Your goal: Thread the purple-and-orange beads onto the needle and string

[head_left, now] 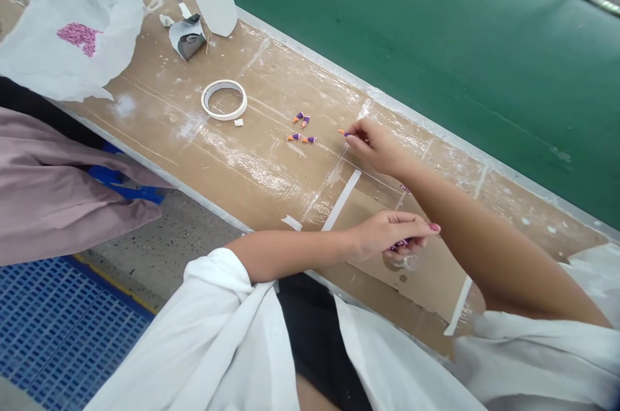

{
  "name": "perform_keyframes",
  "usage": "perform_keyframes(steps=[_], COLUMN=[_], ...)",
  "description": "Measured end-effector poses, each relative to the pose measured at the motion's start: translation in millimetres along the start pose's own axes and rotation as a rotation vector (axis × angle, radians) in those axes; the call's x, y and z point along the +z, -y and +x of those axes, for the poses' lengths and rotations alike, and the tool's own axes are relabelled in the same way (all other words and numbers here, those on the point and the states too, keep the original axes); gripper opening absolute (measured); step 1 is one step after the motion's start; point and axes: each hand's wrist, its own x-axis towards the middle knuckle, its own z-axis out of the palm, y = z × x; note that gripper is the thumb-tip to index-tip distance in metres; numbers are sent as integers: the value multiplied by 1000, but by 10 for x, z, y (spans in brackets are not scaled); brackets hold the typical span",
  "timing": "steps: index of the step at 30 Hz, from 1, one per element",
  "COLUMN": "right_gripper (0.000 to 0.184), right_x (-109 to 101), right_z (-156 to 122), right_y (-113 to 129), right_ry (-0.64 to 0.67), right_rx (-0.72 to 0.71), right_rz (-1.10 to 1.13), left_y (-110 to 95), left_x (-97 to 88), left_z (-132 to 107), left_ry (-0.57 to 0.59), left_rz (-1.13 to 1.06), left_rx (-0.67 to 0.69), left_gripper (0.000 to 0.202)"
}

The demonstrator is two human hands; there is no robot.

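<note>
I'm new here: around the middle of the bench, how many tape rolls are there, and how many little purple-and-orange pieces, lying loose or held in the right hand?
Tape roll: 1
Loose purple-and-orange pieces: 4
Held purple-and-orange piece, in the right hand: 1
Total: 6

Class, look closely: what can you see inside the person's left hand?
The left hand holds purple-pink pieces and something clear; its grip hides the rest, so their number cannot be told.
</note>
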Motion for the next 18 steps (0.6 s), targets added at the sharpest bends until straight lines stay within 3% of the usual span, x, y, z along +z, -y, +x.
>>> perform_keyframes(steps=[5, 8, 12, 14, 16, 18], right_gripper=[24, 25, 23, 26, 29, 29], right_x=[-375, -438, -360, -315, -287, -268], right_z=[-887, -1366, -1778, -1884, -1927, -1913], right_y=[23, 116, 234, 241, 185, 67], right_ry=[29, 87, 112, 91, 43, -101], right_rx=[283, 307, 342, 364, 380, 397], right_rz=[776, 959, 1059, 1068, 987, 735], left_y=[45, 50, 74, 96, 114, 127], left_x=[-12, -43, -63, -69, -81, -101], left_z=[66, 79, 63, 67, 86, 115], left_ry=[-343, -392, -223, -203, -228, -256], left_rz=[-12, 90, 336, 409, 412, 356], left_rx=[298, 405, 387, 377, 326, 251], left_gripper=[46, 45, 40, 37, 39, 43])
